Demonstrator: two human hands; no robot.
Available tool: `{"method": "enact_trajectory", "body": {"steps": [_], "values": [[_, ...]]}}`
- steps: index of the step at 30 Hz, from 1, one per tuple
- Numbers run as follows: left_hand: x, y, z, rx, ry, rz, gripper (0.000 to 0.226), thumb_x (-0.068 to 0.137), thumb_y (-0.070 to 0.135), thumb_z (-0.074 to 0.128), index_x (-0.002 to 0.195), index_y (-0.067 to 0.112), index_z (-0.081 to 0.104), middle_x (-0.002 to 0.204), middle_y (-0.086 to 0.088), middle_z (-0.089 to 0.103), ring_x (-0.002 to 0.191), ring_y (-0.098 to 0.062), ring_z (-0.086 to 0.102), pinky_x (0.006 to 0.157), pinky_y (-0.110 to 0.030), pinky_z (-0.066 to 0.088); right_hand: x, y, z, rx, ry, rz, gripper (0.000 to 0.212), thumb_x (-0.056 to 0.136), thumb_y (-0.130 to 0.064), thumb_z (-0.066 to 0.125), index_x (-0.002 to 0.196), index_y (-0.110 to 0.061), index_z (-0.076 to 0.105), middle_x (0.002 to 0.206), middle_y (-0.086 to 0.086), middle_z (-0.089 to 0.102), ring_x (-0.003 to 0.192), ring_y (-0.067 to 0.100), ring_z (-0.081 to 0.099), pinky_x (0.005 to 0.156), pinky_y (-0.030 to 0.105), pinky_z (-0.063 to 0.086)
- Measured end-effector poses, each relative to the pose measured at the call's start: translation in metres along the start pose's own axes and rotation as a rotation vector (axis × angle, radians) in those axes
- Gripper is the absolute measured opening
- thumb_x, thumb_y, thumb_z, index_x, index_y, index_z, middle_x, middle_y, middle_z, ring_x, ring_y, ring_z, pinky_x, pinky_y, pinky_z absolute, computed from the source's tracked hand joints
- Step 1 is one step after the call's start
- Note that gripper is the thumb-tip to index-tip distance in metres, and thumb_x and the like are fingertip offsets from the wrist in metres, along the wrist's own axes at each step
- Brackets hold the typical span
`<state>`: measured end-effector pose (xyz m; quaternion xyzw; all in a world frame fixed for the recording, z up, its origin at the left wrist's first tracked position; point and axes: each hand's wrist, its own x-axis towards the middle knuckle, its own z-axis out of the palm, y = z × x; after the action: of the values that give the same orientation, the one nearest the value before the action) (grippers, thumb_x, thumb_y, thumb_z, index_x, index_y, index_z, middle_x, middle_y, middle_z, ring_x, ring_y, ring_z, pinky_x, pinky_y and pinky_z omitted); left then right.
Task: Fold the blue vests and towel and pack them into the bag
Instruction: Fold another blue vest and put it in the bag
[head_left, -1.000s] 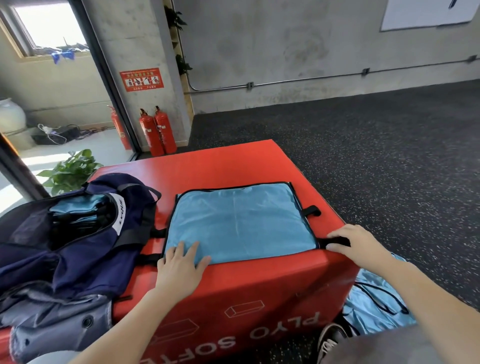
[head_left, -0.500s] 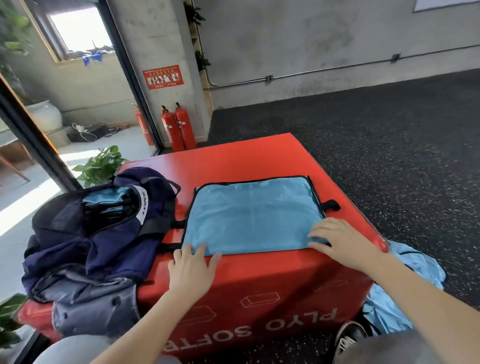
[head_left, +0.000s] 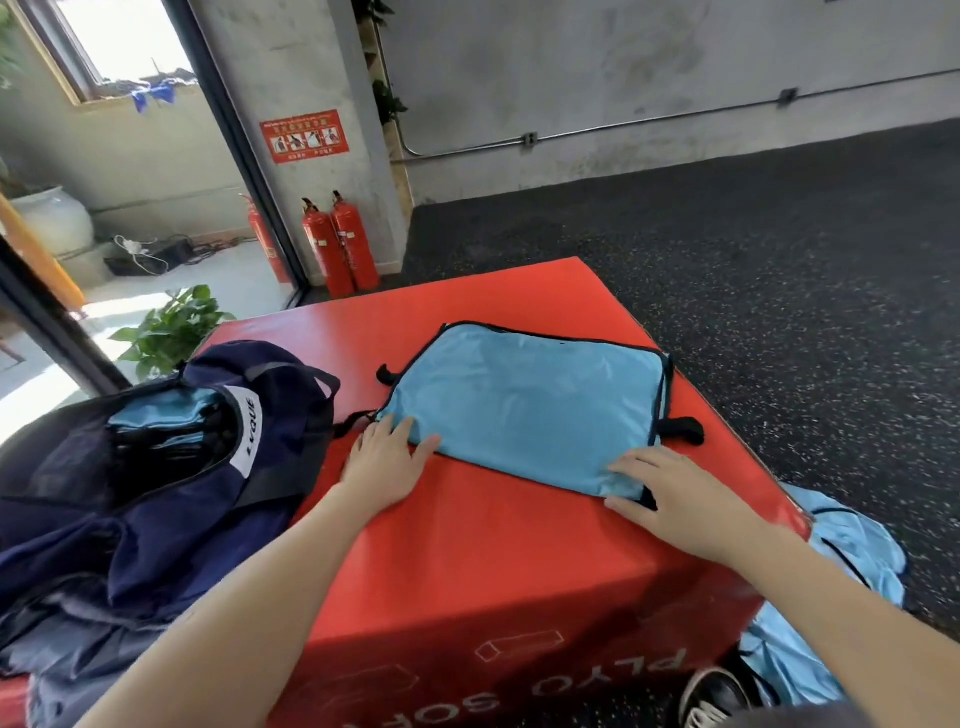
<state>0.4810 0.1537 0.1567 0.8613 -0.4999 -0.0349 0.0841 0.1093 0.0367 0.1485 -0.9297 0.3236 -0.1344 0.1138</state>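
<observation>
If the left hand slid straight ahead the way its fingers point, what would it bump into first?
The left hand already touches the near-left corner of the blue vest lying on the red box. Sliding on, it would likely push into that vest first, though exact direction is hard to judge.

We see two bare forearms with no sleeves, watch or rings showing. The left hand (head_left: 382, 470) and right hand (head_left: 680, 501) are uncovered, nails short and unpainted. At the near right edge, a dark shoe (head_left: 714, 699) with a white sole rim and white laces shows, beside grey fabric worn on the leg (head_left: 800, 719).
</observation>
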Motion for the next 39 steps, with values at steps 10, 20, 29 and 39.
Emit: {"method": "enact_trajectory", "body": {"steps": [10,20,29,39], "values": [[0.088,0.005,-0.009,-0.056,-0.053,0.039,0.062,0.100,0.063,0.034,0.146,0.023,0.043,0.161,-0.014,0.025,0.136,-0.040,0.040,0.108,-0.055,0.038,0.032,-0.018,0.004,-0.021,-0.062,0.005,0.019,0.093,-0.049,0.058,0.094,-0.029,0.055,0.095,-0.015,0.054,0.088,0.006,0.055,0.077,0.027,0.048],[-0.050,0.000,-0.023,-0.070,0.004,0.159,0.060,0.098,0.064,0.039,0.151,0.034,0.038,0.167,-0.002,0.014,0.150,-0.028,0.022,0.119,-0.047,0.018,0.048,-0.089,-0.001,-0.167,-0.158,0.073,0.018,0.091,-0.041,0.056,0.097,-0.026,0.064,0.100,-0.006,0.065,0.098,0.017,0.061,0.079,0.035,0.049],[-0.136,-0.053,-0.046,-0.286,0.148,0.088,0.038,0.095,0.034,0.056,0.131,0.024,0.063,0.140,0.001,0.058,0.131,-0.020,0.053,0.108,-0.037,0.041,0.056,-0.227,0.043,0.558,-0.242,0.050,0.035,0.085,-0.044,0.075,0.113,-0.024,0.071,0.101,-0.007,0.072,0.086,0.002,0.067,0.072,0.012,0.049],[-0.155,-0.070,-0.052,-0.413,0.008,0.095,0.025,0.093,0.026,0.068,0.117,0.023,0.074,0.113,0.006,0.073,0.107,-0.008,0.065,0.093,-0.017,0.044,0.039,-0.167,0.032,0.337,-0.076,-0.021,0.018,0.092,-0.036,0.070,0.104,-0.022,0.072,0.097,-0.014,0.067,0.093,0.004,0.062,0.088,0.024,0.046]]}}
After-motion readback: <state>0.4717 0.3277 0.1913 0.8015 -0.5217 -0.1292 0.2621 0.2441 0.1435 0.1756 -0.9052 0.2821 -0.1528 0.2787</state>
